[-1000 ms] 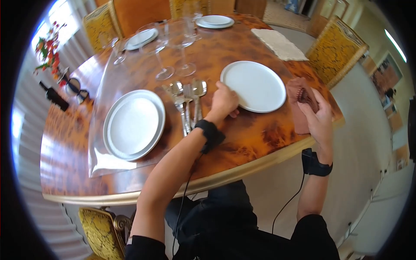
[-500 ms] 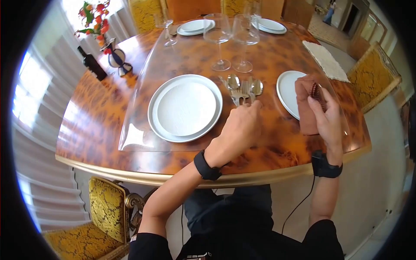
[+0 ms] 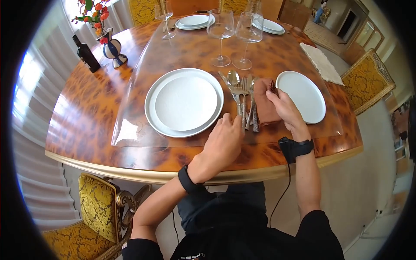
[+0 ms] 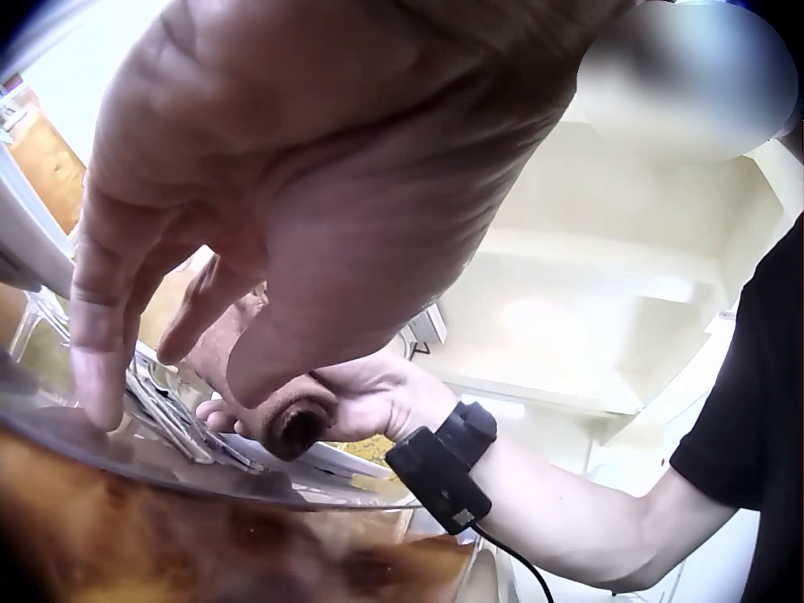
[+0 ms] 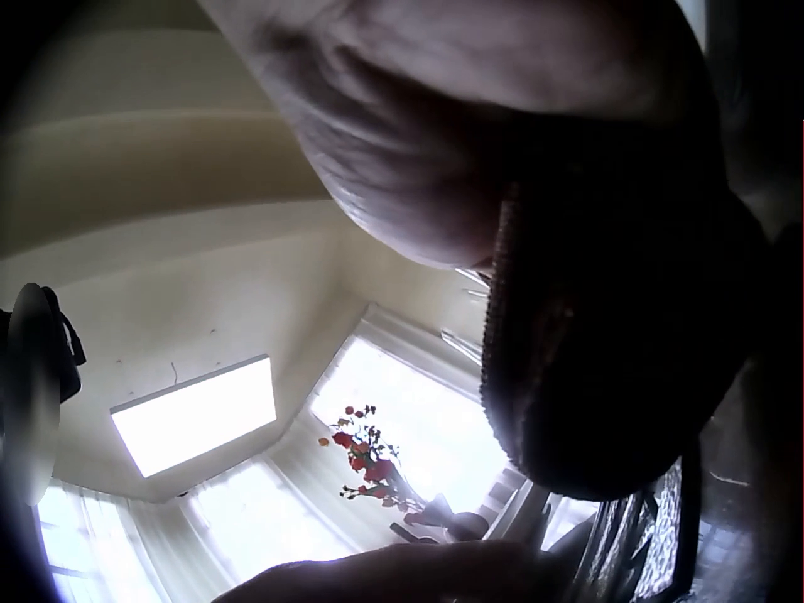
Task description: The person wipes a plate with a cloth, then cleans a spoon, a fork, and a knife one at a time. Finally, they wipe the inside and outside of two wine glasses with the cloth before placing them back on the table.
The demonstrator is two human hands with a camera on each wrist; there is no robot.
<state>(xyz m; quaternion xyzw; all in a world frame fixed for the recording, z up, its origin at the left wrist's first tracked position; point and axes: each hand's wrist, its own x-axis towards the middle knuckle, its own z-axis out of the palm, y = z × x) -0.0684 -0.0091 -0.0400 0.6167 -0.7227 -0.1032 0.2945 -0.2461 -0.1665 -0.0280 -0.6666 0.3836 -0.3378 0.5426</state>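
Note:
My right hand (image 3: pixel 287 108) grips a folded reddish-brown napkin (image 3: pixel 263 107), thumb on top, between the cutlery and the small white plate (image 3: pixel 305 99). In the left wrist view the napkin's rolled end (image 4: pixel 295 421) shows beside the fingers. A row of cutlery (image 3: pixel 244 92), with spoons, forks and knives, lies just left of the napkin. My left hand (image 3: pixel 223 141) is at the lower ends of the handles, fingers loosely bent and thumb apart, with nothing in its grasp. Left of it sit two stacked white plates (image 3: pixel 186 104). The napkin looks dark in the right wrist view.
Two wine glasses (image 3: pixel 221 60) stand beyond the cutlery. A dark bottle (image 3: pixel 86 56) and a striped vase (image 3: pixel 113 50) with red flowers stand at the left. More plates (image 3: pixel 193 21) and a beige cloth (image 3: pixel 320 63) lie farther back. Clear plastic covers much of the table.
The right hand has brought the napkin leftward from the table's right side, past the small plate, to beside the cutlery. The left hand has left that plate and come back past the cutlery handles.

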